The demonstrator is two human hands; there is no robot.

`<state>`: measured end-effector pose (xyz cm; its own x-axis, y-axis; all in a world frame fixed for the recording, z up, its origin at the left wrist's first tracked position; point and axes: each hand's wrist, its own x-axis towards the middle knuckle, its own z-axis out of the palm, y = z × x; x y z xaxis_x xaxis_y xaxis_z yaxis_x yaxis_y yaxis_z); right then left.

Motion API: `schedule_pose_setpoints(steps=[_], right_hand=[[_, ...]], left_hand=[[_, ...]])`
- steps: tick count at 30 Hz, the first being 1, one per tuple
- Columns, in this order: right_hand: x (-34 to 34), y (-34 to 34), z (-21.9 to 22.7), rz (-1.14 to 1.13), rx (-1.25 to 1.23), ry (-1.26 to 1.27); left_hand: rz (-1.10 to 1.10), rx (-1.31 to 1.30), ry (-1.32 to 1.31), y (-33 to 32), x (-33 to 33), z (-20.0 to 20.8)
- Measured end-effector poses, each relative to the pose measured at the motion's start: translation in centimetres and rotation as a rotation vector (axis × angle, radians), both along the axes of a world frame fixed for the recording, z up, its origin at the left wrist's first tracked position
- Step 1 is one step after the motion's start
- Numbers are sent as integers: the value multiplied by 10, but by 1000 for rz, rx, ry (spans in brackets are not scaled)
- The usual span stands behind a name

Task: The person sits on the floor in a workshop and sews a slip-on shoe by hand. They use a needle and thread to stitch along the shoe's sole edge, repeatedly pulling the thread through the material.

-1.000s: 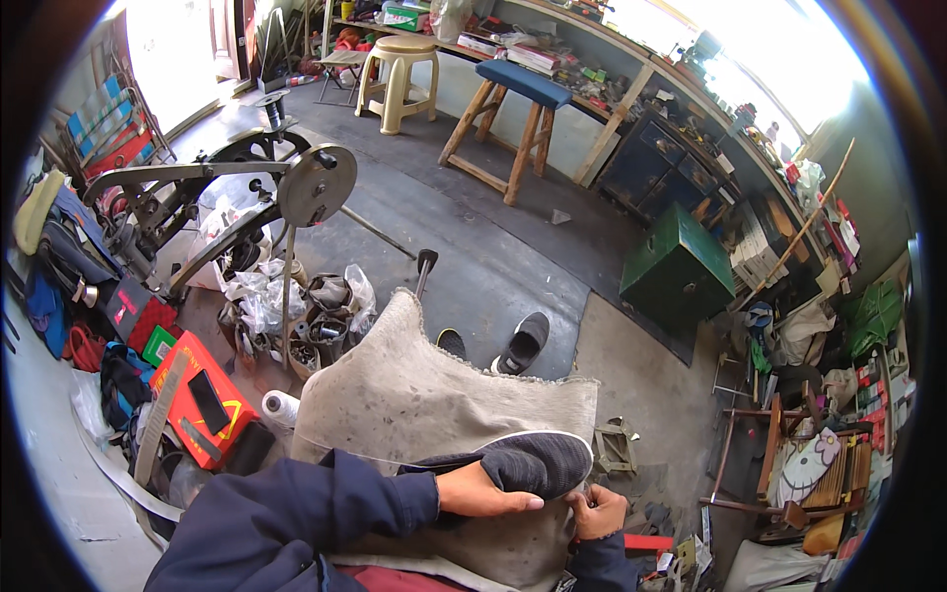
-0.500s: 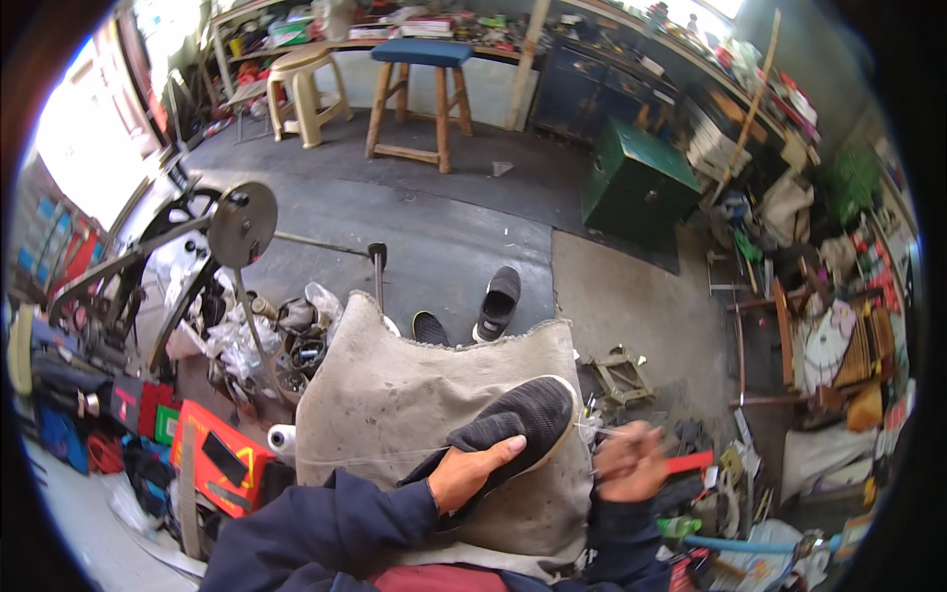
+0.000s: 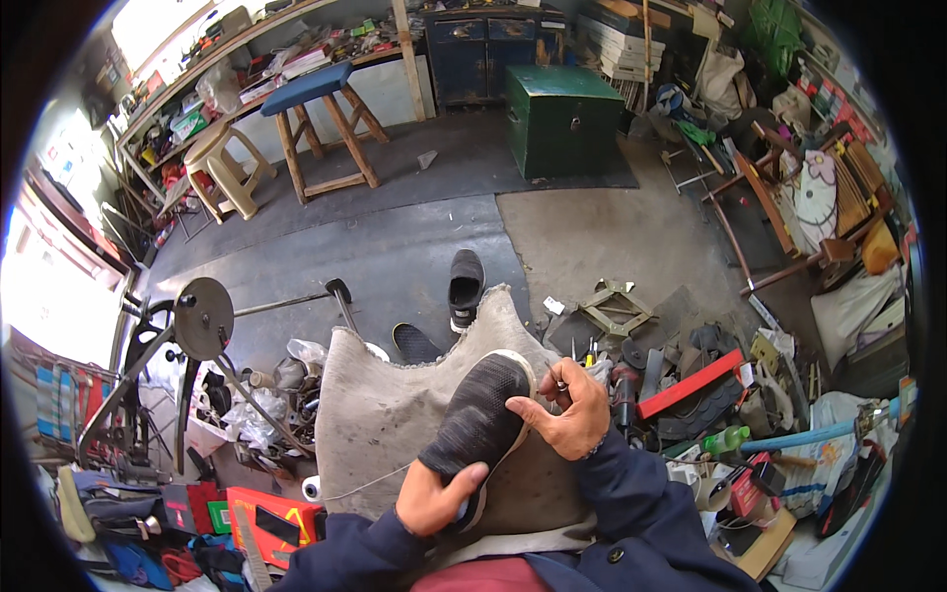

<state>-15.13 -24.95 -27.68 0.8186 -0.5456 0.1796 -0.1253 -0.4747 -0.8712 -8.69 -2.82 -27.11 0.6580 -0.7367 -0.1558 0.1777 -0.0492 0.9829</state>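
1. A pale, stained cloth [image 3: 367,424] covers the lap; across it a white thread [image 3: 382,478] runs toward the left hand.
2. This left hand [image 3: 434,496] grasps the dark shoe [image 3: 475,407], which lies tilted over the cloth.
3. The right hand [image 3: 569,409] bends its fingers at the shoe's pale edge; what they pinch, I cannot tell. The step seems to be thread work here; the next move calls, I think, for steady left grip.
4. On the gray floor [image 3: 617,232], rightward: metal frame [image 3: 617,308], red bar [image 3: 691,383], green bottle [image 3: 727,440].
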Motion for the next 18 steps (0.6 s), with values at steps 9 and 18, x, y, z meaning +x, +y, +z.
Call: schedule_pose_setpoints(steps=[9,18], right_hand=[[-3,-1,-17,-112,-15,-113],[-20,-8,-21,-40,276,-1]], left_hand=[[507,645,-699,168,8,-7],[458,773,-682,149,34,47]])
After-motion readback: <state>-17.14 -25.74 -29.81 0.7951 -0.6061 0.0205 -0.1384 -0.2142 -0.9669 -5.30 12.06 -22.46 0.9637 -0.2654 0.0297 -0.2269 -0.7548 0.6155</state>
